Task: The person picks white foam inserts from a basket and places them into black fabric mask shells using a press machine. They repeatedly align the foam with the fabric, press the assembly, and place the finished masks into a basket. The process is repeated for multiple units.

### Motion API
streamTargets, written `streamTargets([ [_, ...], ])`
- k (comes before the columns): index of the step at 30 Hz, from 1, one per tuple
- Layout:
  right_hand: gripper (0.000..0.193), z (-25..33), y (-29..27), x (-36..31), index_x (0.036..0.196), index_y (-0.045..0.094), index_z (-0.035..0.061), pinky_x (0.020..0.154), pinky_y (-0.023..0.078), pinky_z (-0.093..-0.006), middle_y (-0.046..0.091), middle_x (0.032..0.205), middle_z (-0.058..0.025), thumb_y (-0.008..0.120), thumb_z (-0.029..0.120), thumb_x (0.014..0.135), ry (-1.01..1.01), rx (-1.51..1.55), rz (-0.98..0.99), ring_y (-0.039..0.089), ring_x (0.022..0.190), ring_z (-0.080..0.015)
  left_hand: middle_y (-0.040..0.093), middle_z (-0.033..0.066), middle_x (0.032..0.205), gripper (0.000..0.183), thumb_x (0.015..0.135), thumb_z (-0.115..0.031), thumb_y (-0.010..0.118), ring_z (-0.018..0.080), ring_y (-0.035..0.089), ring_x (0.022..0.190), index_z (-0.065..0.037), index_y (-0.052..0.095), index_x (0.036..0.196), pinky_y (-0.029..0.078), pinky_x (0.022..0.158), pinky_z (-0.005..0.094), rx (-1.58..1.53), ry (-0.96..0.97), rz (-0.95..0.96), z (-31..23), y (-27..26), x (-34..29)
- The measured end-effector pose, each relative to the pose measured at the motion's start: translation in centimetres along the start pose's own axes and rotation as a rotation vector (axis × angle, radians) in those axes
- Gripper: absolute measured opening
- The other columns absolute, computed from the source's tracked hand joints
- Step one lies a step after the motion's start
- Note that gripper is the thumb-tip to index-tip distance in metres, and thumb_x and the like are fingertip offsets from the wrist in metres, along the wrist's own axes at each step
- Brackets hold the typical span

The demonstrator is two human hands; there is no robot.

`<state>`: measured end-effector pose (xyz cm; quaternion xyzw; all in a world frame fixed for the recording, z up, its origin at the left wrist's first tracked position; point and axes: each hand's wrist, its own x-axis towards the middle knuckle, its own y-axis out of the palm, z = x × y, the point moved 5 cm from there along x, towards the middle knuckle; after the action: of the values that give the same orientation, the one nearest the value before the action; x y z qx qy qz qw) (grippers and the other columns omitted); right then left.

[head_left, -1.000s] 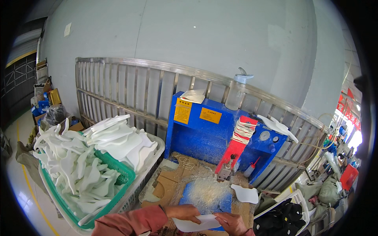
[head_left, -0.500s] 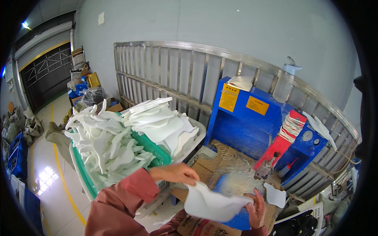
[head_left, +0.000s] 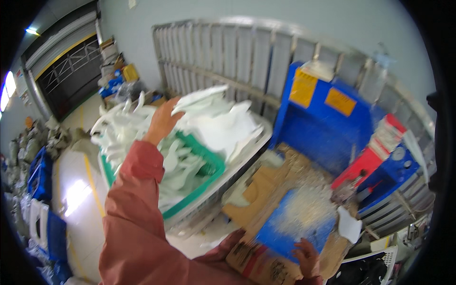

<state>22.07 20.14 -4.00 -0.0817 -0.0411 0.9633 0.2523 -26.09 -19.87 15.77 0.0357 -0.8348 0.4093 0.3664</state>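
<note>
Basically, cardbd (head_left: pixel 267 184) sits btwn wht pcs (head_left: pixel 221 124) & blue pad (head_left: pixel 276 229).

This is a workshop: a blue machine (head_left: pixel 311 123) with a red arm (head_left: pixel 355 167) overlooks pale shavings (head_left: pixel 304 209), beside a green basket (head_left: pixel 197 194) of white shaped pieces (head_left: pixel 175 175). A roller shutter (head_left: pixel 66 43) and yellow floor line (head_left: pixel 94 185) fit; blurred heaps (head_left: pixel 28 152) leftward may be sacks.
</note>
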Motion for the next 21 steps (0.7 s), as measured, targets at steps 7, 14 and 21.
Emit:
streamTargets([
  [7,0.004,-1.7,-0.3,-0.8,0.088,0.061,0.0003,0.069,0.053,-0.0288,0.07,0.084,-0.0099,0.062,0.0,0.092,0.031,-0.016,0.043,0.063,0.071,-0.013,0.07,0.0129,0.113,0.048,0.087,-0.028,0.074,0.0229,0.068,0.098,-0.005,0.063,0.128,0.052,0.085,0.0339,0.004,-0.215,0.895,-1.1,-6.4,-13.3],
  [14,0.019,-2.3,0.3,-0.7,0.084,0.062,-0.0008,0.069,0.055,-0.0307,0.069,0.078,-0.0104,0.058,0.01,0.098,0.026,-0.029,0.128,0.065,0.071,-0.0148,0.063,0.0197,0.127,0.061,0.079,-0.03,0.073,0.0361,0.058,0.119,-0.008,0.059,0.134,0.045,0.102,0.042,0.362,-0.263,1.016,-0.4,-9.7,-23.7],
  [21,0.018,-3.4,0.7,-1.2,0.096,0.066,-0.0033,0.071,0.056,-0.0307,0.07,0.082,-0.0105,0.058,0.013,0.1,0.008,-0.101,0.202,0.067,0.074,-0.0158,0.07,0.0185,0.11,0.043,0.088,-0.021,0.066,0.0339,0.067,0.097,-0.004,0.063,0.127,0.052,0.087,0.0393,0.178,-0.427,0.92,-1.8,-10.9,-25.2],
])
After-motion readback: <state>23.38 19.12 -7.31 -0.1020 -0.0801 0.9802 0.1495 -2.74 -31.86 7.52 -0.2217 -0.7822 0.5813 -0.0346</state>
